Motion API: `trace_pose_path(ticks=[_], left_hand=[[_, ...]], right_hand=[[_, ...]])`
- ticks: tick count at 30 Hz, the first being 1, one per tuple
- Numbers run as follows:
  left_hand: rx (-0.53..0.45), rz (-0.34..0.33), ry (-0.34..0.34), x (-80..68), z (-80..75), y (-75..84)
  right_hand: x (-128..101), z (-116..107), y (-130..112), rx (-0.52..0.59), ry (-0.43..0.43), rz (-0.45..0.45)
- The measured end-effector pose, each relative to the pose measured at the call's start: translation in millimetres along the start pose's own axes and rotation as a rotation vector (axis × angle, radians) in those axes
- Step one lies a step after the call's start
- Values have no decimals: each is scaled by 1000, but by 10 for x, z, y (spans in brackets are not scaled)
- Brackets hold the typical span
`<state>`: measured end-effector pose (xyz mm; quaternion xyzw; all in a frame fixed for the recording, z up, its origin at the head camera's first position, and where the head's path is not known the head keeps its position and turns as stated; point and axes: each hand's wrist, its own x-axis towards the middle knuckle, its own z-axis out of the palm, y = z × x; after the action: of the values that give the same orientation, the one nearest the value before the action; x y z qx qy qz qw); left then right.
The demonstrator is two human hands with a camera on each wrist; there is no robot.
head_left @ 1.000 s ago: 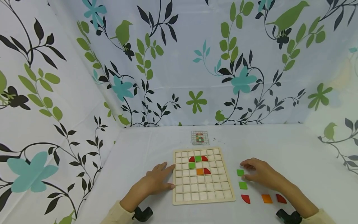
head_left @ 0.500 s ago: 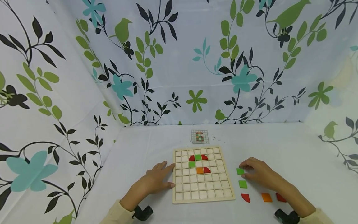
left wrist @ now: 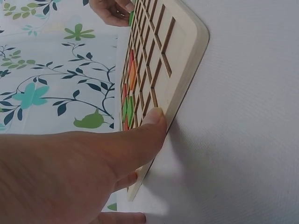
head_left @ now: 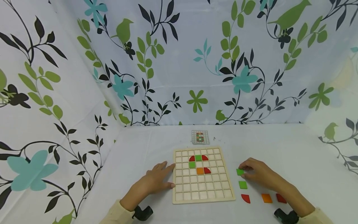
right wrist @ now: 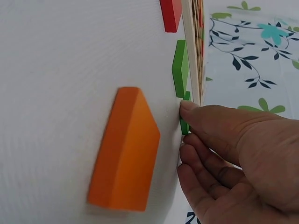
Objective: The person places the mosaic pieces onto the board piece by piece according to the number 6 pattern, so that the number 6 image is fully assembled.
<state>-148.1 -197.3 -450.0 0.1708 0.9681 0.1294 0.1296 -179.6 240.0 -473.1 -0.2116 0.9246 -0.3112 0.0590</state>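
Observation:
My right hand (head_left: 258, 172) pinches a green square tile (head_left: 239, 171) between thumb and fingers, just right of the board. In the right wrist view the thumb covers part of that tile (right wrist: 185, 126). A wooden grid board (head_left: 205, 186) lies flat on the table, with red quarter-round, green square and orange square tiles set in its upper cells. Along the board's left edge rests my left hand (head_left: 157, 179), fingers spread. Its thumb (left wrist: 154, 116) touches the rim in the left wrist view.
Below the held tile lie another green square (head_left: 243, 185), a red quarter-round (head_left: 245, 198), an orange square (head_left: 267, 198) and a second red piece (head_left: 281, 198), partly hidden by the right forearm. Behind the board is a small pattern card (head_left: 200, 137). A leaf-print cloth (head_left: 173, 77) hangs beyond.
The right hand's fingers have come down and closed on the green square tile, which stays at about the same spot. The left hand and the board have not moved.

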Motion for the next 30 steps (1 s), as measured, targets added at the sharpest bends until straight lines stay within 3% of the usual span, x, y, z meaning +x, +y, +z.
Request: trace_pose_path(ticks=[13, 22, 30], left_hand=[[17, 6, 11, -6, 1, 11], [20, 5, 12, 1, -8, 14], [15, 2, 2, -3, 6, 21]], right_hand=[[5, 5, 0, -5, -1, 16], [10, -2, -3, -15, 14, -27], [65, -69, -118, -1, 16, 11]])
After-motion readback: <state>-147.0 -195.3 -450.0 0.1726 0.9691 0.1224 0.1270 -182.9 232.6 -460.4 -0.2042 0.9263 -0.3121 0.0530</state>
